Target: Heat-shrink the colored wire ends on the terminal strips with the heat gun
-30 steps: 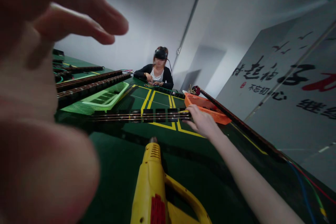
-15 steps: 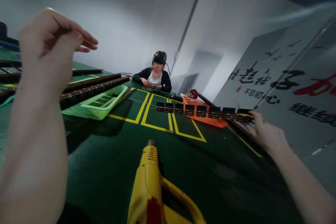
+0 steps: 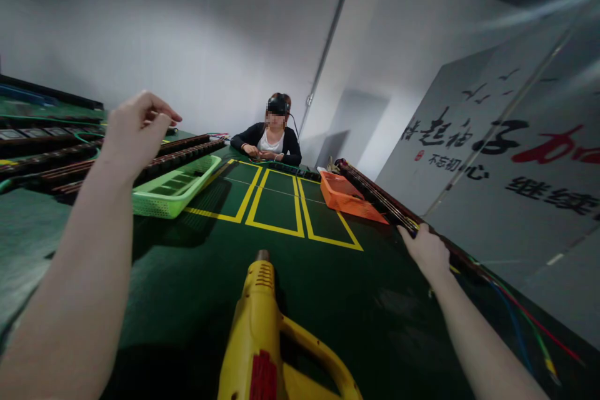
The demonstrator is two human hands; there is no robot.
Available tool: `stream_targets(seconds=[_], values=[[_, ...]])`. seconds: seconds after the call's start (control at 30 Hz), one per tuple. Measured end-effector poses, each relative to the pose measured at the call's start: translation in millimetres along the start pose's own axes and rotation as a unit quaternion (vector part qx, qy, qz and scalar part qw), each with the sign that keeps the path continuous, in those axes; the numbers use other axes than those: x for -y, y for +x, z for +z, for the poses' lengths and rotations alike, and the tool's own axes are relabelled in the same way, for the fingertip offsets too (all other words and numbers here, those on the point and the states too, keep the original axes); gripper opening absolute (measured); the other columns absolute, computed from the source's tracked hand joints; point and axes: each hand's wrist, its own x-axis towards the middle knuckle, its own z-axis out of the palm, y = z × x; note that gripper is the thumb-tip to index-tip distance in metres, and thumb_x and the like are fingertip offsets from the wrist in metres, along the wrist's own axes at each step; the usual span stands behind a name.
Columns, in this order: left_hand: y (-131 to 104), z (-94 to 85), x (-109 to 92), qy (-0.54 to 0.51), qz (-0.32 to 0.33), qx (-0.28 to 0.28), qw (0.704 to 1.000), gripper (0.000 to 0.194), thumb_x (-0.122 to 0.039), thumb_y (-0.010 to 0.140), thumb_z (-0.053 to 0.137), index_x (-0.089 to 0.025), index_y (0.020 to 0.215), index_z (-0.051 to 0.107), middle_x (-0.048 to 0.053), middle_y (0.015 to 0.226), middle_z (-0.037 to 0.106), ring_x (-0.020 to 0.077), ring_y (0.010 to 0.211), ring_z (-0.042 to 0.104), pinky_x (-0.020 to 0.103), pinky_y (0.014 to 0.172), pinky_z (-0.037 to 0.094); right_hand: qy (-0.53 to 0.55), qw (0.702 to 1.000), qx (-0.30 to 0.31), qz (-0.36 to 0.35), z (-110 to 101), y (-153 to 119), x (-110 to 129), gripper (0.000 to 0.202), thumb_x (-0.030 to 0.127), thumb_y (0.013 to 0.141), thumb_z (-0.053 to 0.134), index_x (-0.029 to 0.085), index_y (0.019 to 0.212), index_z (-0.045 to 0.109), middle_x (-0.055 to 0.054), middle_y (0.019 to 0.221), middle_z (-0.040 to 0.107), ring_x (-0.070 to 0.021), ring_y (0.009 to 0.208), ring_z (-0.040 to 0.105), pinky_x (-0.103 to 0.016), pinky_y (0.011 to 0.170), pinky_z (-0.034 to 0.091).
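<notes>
My right hand (image 3: 426, 251) is closed on the near end of a long strip of black blocks joined by coppery wires (image 3: 375, 194). The strip slants away along the right side of the table, beside an orange basket (image 3: 344, 194). My left hand (image 3: 138, 131) is raised above the left side, near a light green basket (image 3: 164, 205), its fingers bent and the thumb pressed towards them. Whatever it may pinch is hidden. Between my forearms a yellow heat gun (image 3: 255, 319) lies with its nozzle pointing away from me.
Several similar dark strips (image 3: 47, 159) lie on the left. Yellow tape rectangles (image 3: 276, 225) mark the green table (image 3: 197, 300). Across it sits a person (image 3: 276, 137) in a headset, hands on the table. Coloured wires (image 3: 529, 325) trail at the right edge.
The strip in my right hand has swung from lying across the view to along the right side. My left hand has come down and slightly right.
</notes>
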Motion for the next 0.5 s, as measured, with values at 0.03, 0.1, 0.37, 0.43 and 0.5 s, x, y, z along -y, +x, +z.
stream_targets(seconds=[0.03,0.1,0.37,0.43,0.5], values=[[1,0.9,5,0.006,-0.009,0.004,1.000,0.018,-0.020,0.080,0.045,-0.013,0.087,0.061,-0.001,0.084,0.067,0.0070,0.073,0.057,0.020,0.070,0.047,0.019,1.000,0.001,0.017,7,2,5,0.037,0.041,0.087,0.053,0.017,0.116,0.052,-0.007,0.115,0.055,-0.0182,0.098,0.057,-0.040,0.083,0.049],[2,1.9,14,0.007,-0.032,0.016,0.999,0.019,-0.020,0.080,0.046,-0.013,0.089,0.061,-0.001,0.083,0.067,0.0072,0.073,0.057,0.019,0.070,0.047,0.058,0.997,-0.002,0.048,19,8,15,0.037,0.040,0.087,0.053,0.017,0.116,0.052,-0.007,0.116,0.055,-0.0183,0.098,0.057,-0.040,0.083,0.049],[8,3.8,39,-0.004,-0.080,0.040,0.996,0.019,-0.018,0.073,0.049,-0.013,0.087,0.061,-0.001,0.085,0.066,0.0079,0.073,0.056,0.023,0.075,0.048,0.187,0.981,-0.051,0.015,36,15,37,0.037,0.039,0.087,0.053,0.017,0.118,0.051,-0.007,0.116,0.055,-0.0179,0.097,0.057,-0.040,0.082,0.049],[8,0.5,48,0.033,-0.116,0.038,0.992,0.021,-0.020,0.072,0.050,-0.015,0.088,0.063,-0.003,0.083,0.065,0.0090,0.073,0.055,0.025,0.077,0.048,0.196,0.978,-0.070,-0.014,38,9,37,0.038,0.039,0.087,0.053,0.018,0.119,0.050,-0.007,0.118,0.054,-0.0189,0.100,0.056,-0.041,0.084,0.048],[8,-6.5,66,0.112,-0.169,0.054,0.978,0.021,-0.026,0.071,0.054,-0.019,0.087,0.065,-0.004,0.080,0.063,0.0130,0.075,0.054,0.032,0.081,0.047,0.200,0.975,-0.094,-0.041,39,1,36,0.039,0.039,0.087,0.054,0.018,0.120,0.050,-0.008,0.121,0.052,-0.0202,0.104,0.055,-0.043,0.086,0.047]])
